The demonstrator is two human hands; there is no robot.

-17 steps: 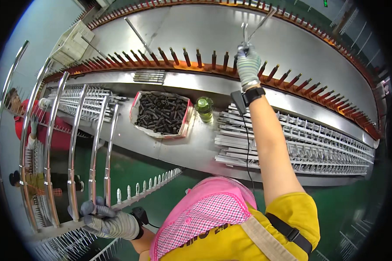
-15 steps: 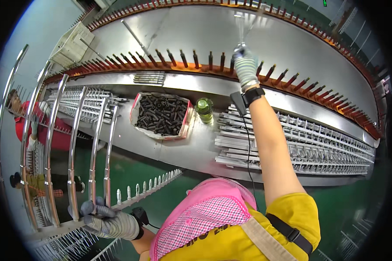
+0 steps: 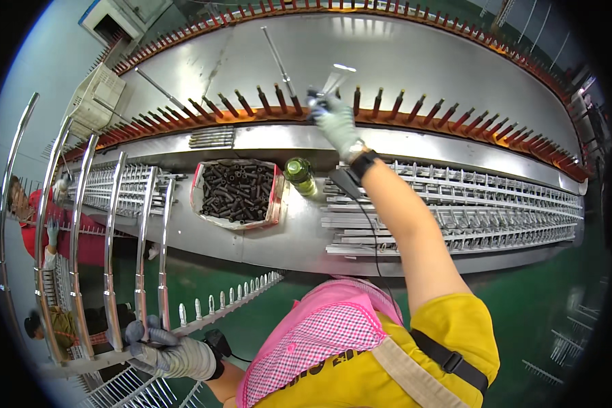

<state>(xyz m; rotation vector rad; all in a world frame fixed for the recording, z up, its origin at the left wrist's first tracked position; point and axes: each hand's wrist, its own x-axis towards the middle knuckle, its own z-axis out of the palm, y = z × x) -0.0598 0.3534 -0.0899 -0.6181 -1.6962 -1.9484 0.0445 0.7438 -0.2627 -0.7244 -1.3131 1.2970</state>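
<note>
My left hand (image 3: 177, 350), in a grey-white glove, is closed around the pale rack bar (image 3: 68, 367) at the lower left. Several long chrome tubes (image 3: 110, 258) stand upright along that bar. Over the row of dark pegs (image 3: 418, 105), my gloved right hand (image 3: 334, 119) is closed on a shiny metal tube (image 3: 333, 83), smeared by motion and partly hidden by the fingers. Just left of it, another chrome tube (image 3: 277, 58) stands tilted on a peg. A further tube (image 3: 160, 88) leans over the pegs farther left.
A box of black sleeves (image 3: 277, 204) and a green bottle (image 3: 299, 175) stand on the metal bench (image 3: 272, 251). Stacked metal racks (image 3: 455, 217) lie at right. A cream crate (image 3: 98, 95) sits far left. Other people, one with a red sleeve (image 3: 27, 211), are at left.
My right hand has come left and nearer with a tube in it. A chrome tube now stands on a peg just left of it. Pegs and tubes have shifted left in view. My left hand stays on the bar.
</note>
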